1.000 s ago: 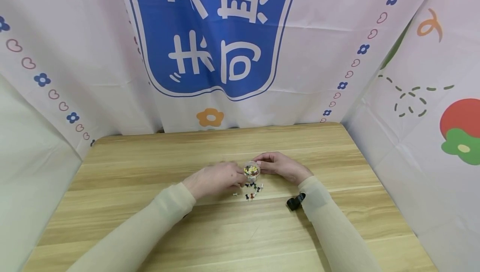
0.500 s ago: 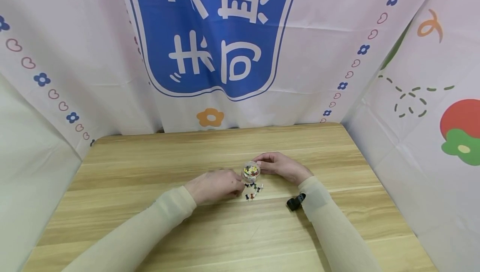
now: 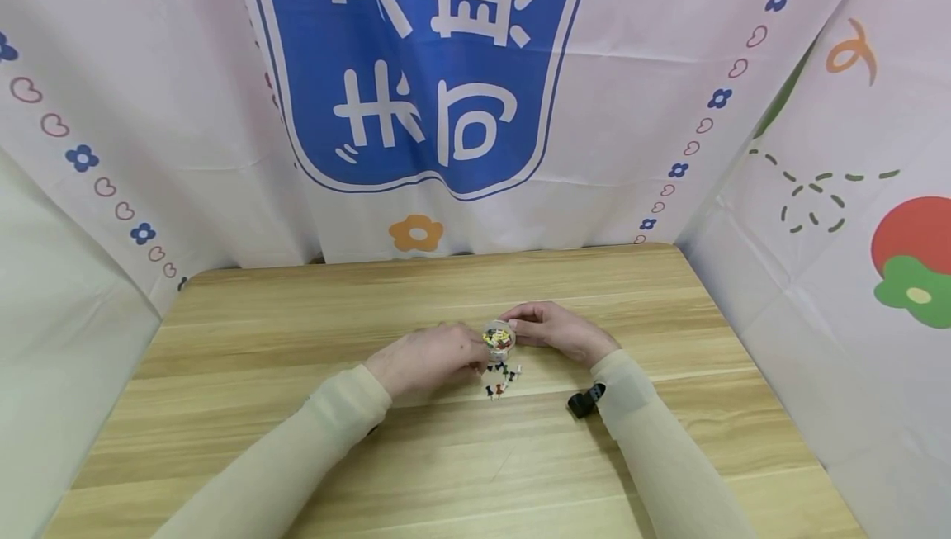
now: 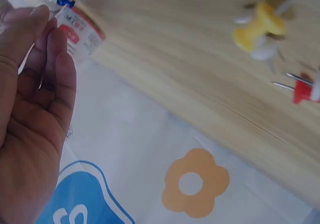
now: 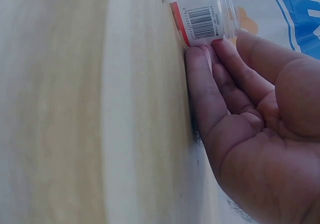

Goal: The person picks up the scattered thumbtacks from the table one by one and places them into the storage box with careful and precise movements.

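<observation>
Left of centre: left hand (image 3: 438, 357), fingertips beside the jar. Left wrist view, upper left: thumb and fingertips meet; cannot tell whether this grip pinches anything. Centre of frame, slightly low: clear jar (image 3: 499, 339) of mixed-colour push pins, on wood-grain desk (image 3: 245, 341). Just below it, loose push pins (image 3: 499, 390): blue, green, white, red. Right of centre: right hand (image 3: 557, 331), grip holding the jar by its right side; fingertips touch the label (image 5: 201, 22). Lower right: black device (image 3: 584, 401) at the right cuff (image 3: 622, 382).
</observation>
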Available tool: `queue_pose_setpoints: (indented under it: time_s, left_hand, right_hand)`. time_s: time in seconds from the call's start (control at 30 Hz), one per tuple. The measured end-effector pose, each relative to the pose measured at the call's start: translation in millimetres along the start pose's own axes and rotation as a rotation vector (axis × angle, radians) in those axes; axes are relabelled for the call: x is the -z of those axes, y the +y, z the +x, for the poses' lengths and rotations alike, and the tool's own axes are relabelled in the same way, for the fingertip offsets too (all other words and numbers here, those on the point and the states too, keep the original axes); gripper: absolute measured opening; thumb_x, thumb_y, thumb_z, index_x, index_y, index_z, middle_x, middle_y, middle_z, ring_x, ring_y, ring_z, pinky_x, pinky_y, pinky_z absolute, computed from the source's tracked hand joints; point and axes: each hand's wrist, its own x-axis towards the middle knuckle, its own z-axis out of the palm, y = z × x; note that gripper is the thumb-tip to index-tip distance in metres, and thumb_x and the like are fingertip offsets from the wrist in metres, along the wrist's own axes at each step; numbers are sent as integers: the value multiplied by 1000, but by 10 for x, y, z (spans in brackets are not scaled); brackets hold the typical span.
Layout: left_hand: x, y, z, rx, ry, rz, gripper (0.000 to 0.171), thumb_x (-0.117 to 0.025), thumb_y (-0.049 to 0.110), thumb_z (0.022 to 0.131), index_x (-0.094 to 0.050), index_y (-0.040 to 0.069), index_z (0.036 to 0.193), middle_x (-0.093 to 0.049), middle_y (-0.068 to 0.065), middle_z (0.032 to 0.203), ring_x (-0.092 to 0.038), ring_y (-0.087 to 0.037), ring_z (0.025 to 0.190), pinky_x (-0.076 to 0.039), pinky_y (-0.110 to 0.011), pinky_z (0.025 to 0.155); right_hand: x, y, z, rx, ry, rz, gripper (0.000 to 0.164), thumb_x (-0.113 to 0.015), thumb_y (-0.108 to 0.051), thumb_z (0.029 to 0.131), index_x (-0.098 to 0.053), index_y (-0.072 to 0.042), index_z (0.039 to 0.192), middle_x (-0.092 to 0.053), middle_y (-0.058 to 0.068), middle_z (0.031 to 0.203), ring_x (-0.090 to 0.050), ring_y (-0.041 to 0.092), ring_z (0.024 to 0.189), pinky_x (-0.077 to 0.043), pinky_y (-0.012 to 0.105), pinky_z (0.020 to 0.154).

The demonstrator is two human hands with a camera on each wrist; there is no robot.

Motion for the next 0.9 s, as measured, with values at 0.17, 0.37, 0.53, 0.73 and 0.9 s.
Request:
queue_pose_setpoints:
  time_s: [0.17,0.37,0.53,0.73,0.9]
  left_hand:
    - [47,-36,44,12,63,-25,12,-77,12,93,-76,18,104,-68,9,99,-60,-7,91,-54,-26,83]
    - [62,-79,122,68,110,-52,6,-76,16,94,-74,19,99,-66,9,94,-57,-6,87,-52,-26,81]
    - [40,-95,205,145,131,-47,4,-75,18,95,-73,21,98,-65,11,92,-57,-6,85,-53,-28,79]
    - [8,-104,262,194,161,-5,11,-75,17,95,-75,19,105,-67,9,94,-59,-7,84,-54,-28,78]
    - [48,-56,258,188,186,-5,18,-78,16,93,-76,18,111,-70,7,98,-60,-7,88,-55,-29,81]
  right_hand:
    - [-4,-3,-2,2,0,1,35,-58,-11,105,-61,-3,139,-62,13,140,-61,27,127,-50,35,105]
    - [-11,-17,-16,5,4,-10,36,-59,-13,105,-61,-3,139,-61,13,141,-60,27,128,-49,35,106]
    - [-8,-15,-21,7,2,-11,36,-59,-13,105,-60,-3,140,-60,13,142,-60,27,129,-49,35,106]
    - [-6,-10,-16,1,10,-15,37,-60,-14,104,-61,-4,140,-60,12,142,-60,26,128,-49,35,106]
    - [-9,-16,-12,6,3,-12,36,-59,-13,105,-61,-3,140,-61,12,142,-61,26,127,-49,35,106]
